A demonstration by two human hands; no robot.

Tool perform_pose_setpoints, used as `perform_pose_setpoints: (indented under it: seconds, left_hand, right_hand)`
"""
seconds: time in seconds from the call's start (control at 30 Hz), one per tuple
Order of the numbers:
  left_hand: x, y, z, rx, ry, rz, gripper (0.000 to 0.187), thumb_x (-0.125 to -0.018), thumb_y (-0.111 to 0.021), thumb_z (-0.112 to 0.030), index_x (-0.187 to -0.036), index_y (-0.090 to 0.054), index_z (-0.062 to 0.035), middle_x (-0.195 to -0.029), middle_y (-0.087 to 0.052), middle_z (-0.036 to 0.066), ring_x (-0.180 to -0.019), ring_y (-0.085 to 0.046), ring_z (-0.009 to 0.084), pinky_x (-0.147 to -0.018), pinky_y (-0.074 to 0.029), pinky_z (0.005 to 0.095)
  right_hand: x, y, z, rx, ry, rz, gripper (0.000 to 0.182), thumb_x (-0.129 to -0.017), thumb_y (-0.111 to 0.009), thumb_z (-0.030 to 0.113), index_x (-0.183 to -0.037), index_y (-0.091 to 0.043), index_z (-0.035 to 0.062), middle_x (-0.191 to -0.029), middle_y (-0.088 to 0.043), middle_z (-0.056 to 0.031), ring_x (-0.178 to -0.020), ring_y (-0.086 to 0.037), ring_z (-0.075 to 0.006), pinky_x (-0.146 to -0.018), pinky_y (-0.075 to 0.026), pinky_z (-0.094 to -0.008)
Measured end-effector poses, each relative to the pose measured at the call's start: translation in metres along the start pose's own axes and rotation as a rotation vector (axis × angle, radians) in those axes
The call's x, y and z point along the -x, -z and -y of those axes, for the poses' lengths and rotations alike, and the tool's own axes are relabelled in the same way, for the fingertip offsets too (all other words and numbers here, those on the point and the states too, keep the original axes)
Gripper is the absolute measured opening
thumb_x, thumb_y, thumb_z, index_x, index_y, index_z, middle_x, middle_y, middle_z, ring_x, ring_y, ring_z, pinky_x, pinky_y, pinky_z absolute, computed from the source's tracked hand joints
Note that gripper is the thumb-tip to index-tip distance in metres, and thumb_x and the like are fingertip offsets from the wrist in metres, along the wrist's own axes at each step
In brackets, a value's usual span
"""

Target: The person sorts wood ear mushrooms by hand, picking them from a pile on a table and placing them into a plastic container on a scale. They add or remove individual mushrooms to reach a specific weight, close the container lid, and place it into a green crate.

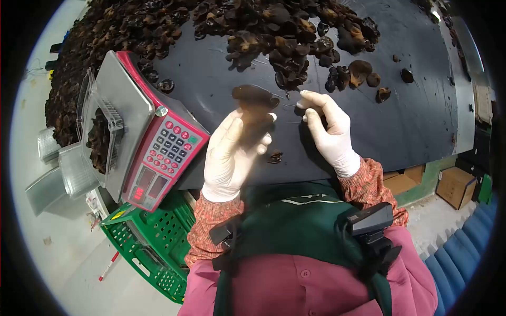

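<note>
My left hand (229, 152), in a white glove, holds a dark brown wood-ear fungus piece (253, 100), partly blurred, above the table's dark surface (205, 60). To its right my right hand (332, 131), also gloved, has its fingers bent and the thumb near the index fingertip; whether anything small is between them cannot be made out. A small fungus scrap (275, 157) lies on the table just right of my left hand. Beyond both hands lies a heap of dark fungus (279, 26), with loose pieces (360, 72) at its right.
At the left stands a red and grey scale (163, 150) bearing a clear plastic box (113, 124) of fungus. More clear boxes (74, 168) are beside it. A green crate (153, 258) is below the table; a cardboard box (456, 187) stands on the floor at right.
</note>
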State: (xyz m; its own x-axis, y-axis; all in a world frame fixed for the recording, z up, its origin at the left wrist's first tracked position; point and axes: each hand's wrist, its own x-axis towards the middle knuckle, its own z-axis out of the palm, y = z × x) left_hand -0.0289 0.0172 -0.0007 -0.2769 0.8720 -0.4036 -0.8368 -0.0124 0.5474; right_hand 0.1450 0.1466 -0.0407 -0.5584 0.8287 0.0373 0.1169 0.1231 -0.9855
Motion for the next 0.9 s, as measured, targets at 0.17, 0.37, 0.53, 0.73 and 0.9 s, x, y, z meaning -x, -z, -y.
perform_pose_setpoints:
  seconds: [0.17,0.37,0.53,0.73,0.9]
  left_hand:
    - [-0.001,0.019,0.002,0.548,0.125,0.375,0.047,-0.108,-0.051,-0.022,-0.149,-0.044,0.0016,-0.144,-0.056,0.021,-0.1,-0.065,0.0301,-0.07,-0.054,0.0321]
    - [0.017,0.0,-0.025,0.012,-0.126,0.253,0.05,-0.099,-0.068,-0.019,-0.139,-0.05,0.0031,-0.133,-0.06,0.022,-0.115,-0.064,0.0315,-0.081,-0.054,0.0365]
    - [0.028,-0.008,-0.034,-0.172,-0.266,0.087,0.06,-0.092,-0.076,-0.021,-0.141,-0.049,0.0021,-0.132,-0.059,0.026,-0.104,-0.065,0.0331,-0.077,-0.054,0.0382]
    - [0.041,0.005,-0.051,-0.271,-0.397,0.023,0.066,-0.087,-0.082,-0.023,-0.14,-0.051,0.0014,-0.134,-0.059,0.024,-0.115,-0.065,0.0395,-0.092,-0.058,0.0474]
    - [0.061,-0.002,-0.143,-0.844,-1.221,-0.532,0.04,-0.099,-0.061,0.0,-0.139,-0.056,0.0045,-0.134,-0.063,0.015,-0.117,-0.063,0.0191,-0.105,-0.049,0.0339]
  right_hand:
    - [-0.002,0.0,-0.003,0.019,0.02,-0.006,0.029,-0.096,-0.06,-0.003,-0.124,-0.065,0.0021,-0.102,-0.072,-0.0094,-0.094,-0.07,-0.0135,-0.084,-0.054,-0.0262]
    - [-0.003,0.001,-0.004,-0.002,0.022,0.011,0.03,-0.097,-0.059,-0.005,-0.125,-0.065,0.002,-0.103,-0.072,-0.0087,-0.093,-0.069,-0.0125,-0.083,-0.054,-0.0254]
    - [-0.003,0.001,-0.008,-0.003,0.038,0.005,0.03,-0.096,-0.059,-0.006,-0.124,-0.066,0.0015,-0.102,-0.071,-0.0067,-0.088,-0.066,-0.01,-0.08,-0.052,-0.0238]
    - [-0.003,0.001,-0.003,0.046,0.033,0.005,0.028,-0.098,-0.057,-0.005,-0.123,-0.066,0.001,-0.101,-0.07,-0.0068,-0.082,-0.063,-0.0092,-0.078,-0.052,-0.0237]
    - [-0.003,0.0,-0.004,0.034,0.036,0.009,0.026,-0.099,-0.056,-0.004,-0.122,-0.066,0.0004,-0.099,-0.069,-0.0074,-0.08,-0.064,-0.0105,-0.075,-0.053,-0.0237]
